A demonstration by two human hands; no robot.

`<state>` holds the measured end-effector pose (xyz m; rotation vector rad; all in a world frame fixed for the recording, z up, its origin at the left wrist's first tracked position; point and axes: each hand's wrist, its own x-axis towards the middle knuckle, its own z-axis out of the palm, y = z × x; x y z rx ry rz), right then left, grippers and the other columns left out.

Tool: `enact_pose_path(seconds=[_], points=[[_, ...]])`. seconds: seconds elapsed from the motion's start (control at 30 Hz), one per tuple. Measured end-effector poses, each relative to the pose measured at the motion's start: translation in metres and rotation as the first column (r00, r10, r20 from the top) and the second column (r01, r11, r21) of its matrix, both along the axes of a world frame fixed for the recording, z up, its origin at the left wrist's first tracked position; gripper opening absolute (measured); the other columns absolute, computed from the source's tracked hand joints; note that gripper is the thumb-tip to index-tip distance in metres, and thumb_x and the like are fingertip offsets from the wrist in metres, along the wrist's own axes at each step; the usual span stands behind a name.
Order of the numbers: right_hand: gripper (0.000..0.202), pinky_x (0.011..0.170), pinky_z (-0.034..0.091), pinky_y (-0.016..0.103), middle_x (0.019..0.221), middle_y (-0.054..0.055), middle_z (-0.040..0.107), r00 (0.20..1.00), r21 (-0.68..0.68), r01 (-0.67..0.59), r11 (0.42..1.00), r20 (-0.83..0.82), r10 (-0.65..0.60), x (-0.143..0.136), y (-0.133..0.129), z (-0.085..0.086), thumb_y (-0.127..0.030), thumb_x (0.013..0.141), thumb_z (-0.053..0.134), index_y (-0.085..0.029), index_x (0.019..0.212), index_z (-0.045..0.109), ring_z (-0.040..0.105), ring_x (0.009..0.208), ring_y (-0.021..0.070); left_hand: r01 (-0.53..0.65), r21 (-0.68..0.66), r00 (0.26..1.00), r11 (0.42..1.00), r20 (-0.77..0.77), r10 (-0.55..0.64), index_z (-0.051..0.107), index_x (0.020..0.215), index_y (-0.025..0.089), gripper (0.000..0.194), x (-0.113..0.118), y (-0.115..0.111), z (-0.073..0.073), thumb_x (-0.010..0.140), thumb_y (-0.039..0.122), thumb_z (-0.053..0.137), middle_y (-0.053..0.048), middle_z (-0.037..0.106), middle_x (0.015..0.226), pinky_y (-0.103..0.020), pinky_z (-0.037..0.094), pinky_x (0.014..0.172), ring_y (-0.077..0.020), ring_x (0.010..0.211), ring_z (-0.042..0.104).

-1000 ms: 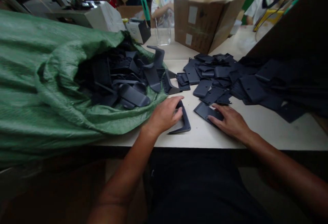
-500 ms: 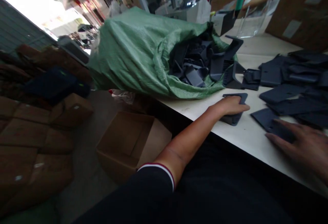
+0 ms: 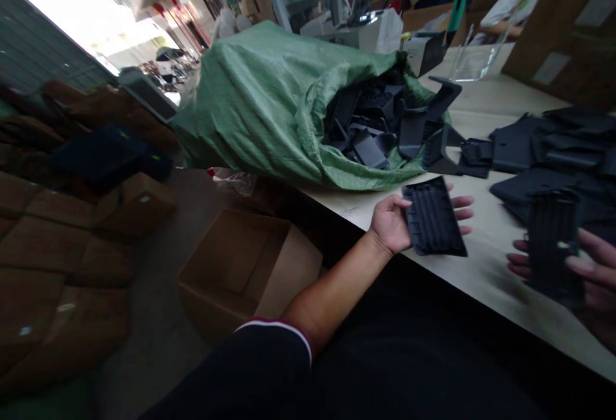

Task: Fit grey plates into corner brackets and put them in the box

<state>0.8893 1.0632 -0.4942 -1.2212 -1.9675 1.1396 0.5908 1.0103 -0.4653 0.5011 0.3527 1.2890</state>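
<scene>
My left hand (image 3: 392, 223) holds a black ribbed plastic part (image 3: 436, 218) above the table's front edge, thumb at its near side and fingertips showing beyond the far side. At the right, my right hand (image 3: 594, 272) grips a second ribbed black plastic part (image 3: 553, 240), slightly blurred. Both parts turn their ribbed faces up toward me. Behind them, a heap of dark plastic parts (image 3: 514, 144) covers the table's right side. A green woven sack (image 3: 260, 99) lies on its side, its mouth full of angled black parts (image 3: 368, 147).
An open cardboard box (image 3: 298, 272) stands on the floor below the white table (image 3: 346, 205). Stacked cartons (image 3: 58, 234) are at the left. Behind the sack are a clear plastic holder (image 3: 474, 64), a green-handled tool (image 3: 461, 0) and a large carton (image 3: 563, 35).
Both hands have lifted their plastic parts off the table and turned the ribbed faces up. My left hand's palm now faces upward under its part.
</scene>
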Motion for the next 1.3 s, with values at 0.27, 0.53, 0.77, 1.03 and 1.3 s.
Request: enact_pose_path(seconds=[0.27, 0.53, 0.77, 1.03, 1.3], points=[[0.079, 0.096, 0.068, 0.055, 0.137, 0.012, 0.072, 0.983, 0.003, 0.096, 0.995, -0.155, -0.094, -0.051, -0.028, 0.068, -0.063, 0.083, 0.084, -0.038, 0.154, 0.059, 0.075, 0.119, 0.0402, -0.042, -0.168, 0.989, 0.985, 0.133, 0.065, 0.06, 0.146, 0.011, 0.094, 0.007, -0.006, 0.006, 0.095, 0.086, 0.034, -0.025, 0.058, 0.156, -0.061, 0.043, 0.12, -0.0408, 0.148, 0.054], [0.059, 0.108, 0.06, 0.051, 0.143, 0.012, 0.067, 0.998, 0.486, -0.005, 0.874, 0.052, -0.023, -0.073, -0.032, 0.071, -0.044, 0.1, 0.073, -0.03, 0.156, 0.059, 0.07, 0.125, 0.0327, -0.204, -0.287, 0.952, 0.936, 0.164, 0.258, 0.074, 0.117, 0.01, 0.085, 0.017, 0.028, 0.022, 0.1, 0.085, 0.038, -0.024, 0.072, 0.139, -0.056, 0.047, 0.12, -0.0401, 0.144, 0.059], [0.056, 0.104, 0.064, 0.049, 0.146, 0.016, 0.066, 0.991, 0.449, -0.045, 0.892, 0.136, -0.019, -0.093, -0.015, 0.061, -0.044, 0.103, 0.069, -0.026, 0.155, 0.06, 0.072, 0.127, 0.0331, -0.227, -0.307, 0.973, 0.924, -0.025, 0.23, 0.078, 0.124, 0.008, 0.086, 0.029, 0.051, 0.018, 0.094, 0.085, 0.056, -0.023, 0.078, 0.125, -0.053, 0.054, 0.113, -0.0403, 0.124, 0.072], [0.052, 0.103, 0.065, 0.05, 0.145, 0.017, 0.067, 0.991, 0.397, -0.034, 0.917, 0.134, -0.021, -0.1, -0.001, 0.044, -0.044, 0.103, 0.067, -0.026, 0.152, 0.065, 0.072, 0.127, 0.0339, -0.297, -0.343, 0.952, 0.891, -0.182, 0.248, 0.081, 0.118, 0.006, 0.088, 0.036, 0.066, 0.013, 0.096, 0.085, 0.05, -0.024, 0.077, 0.129, -0.045, 0.052, 0.116, -0.0369, 0.129, 0.07], [0.048, 0.115, 0.058, 0.047, 0.147, 0.015, 0.067, 0.999, 0.368, 0.036, 0.929, 0.02, -0.046, -0.093, 0.005, 0.039, -0.04, 0.103, 0.069, -0.026, 0.149, 0.067, 0.069, 0.132, 0.03, -0.263, -0.42, 0.964, 0.869, -0.161, 0.214, 0.082, 0.121, 0.008, 0.089, 0.039, 0.078, 0.012, 0.096, 0.087, 0.048, -0.02, 0.079, 0.124, -0.036, 0.061, 0.096, -0.0268, 0.1, 0.078]])
